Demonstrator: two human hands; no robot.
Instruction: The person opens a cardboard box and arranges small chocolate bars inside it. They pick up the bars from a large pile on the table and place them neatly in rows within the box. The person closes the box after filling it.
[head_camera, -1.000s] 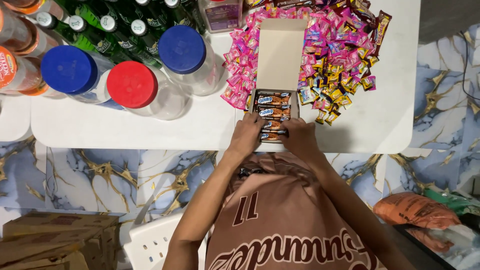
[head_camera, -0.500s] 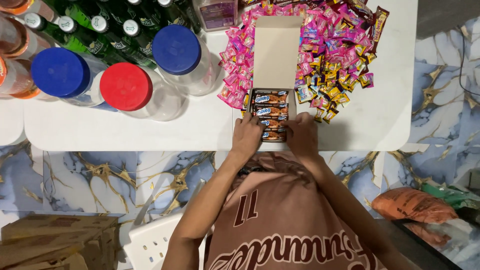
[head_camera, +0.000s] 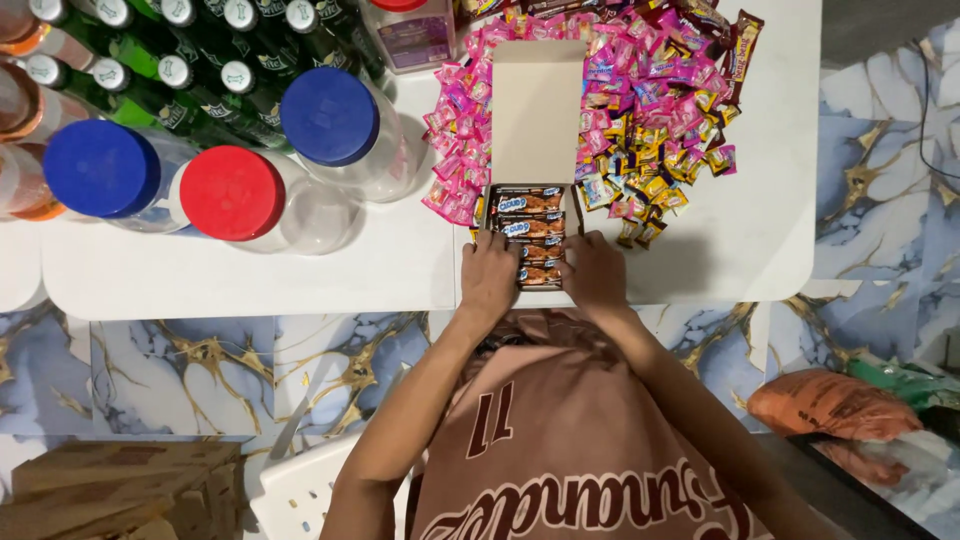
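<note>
An open cardboard box (head_camera: 536, 110), its lid flap folded back, lies on the white table (head_camera: 300, 270) and holds a row of brown wrapped snack bars (head_camera: 528, 222). My left hand (head_camera: 488, 277) rests on the box's near left side with its fingers on the bars. On the near right side my right hand (head_camera: 594, 273) does the same. Between the two hands the nearest bars are pinched. Whether either hand has lifted a bar I cannot tell.
A heap of pink, yellow and blue wrapped candies (head_camera: 650, 110) surrounds the box. Clear jars with blue lids (head_camera: 330, 117) and a red lid (head_camera: 232, 193) and green bottles (head_camera: 180, 70) stand to the left. Cardboard boxes (head_camera: 110, 490), a white stool (head_camera: 295, 490) and orange bags (head_camera: 830, 405) lie on the floor.
Both hands have stayed at the near end of the box, shifting slightly on the bars. The view has drifted a little, so the table sits lower in the frame.
</note>
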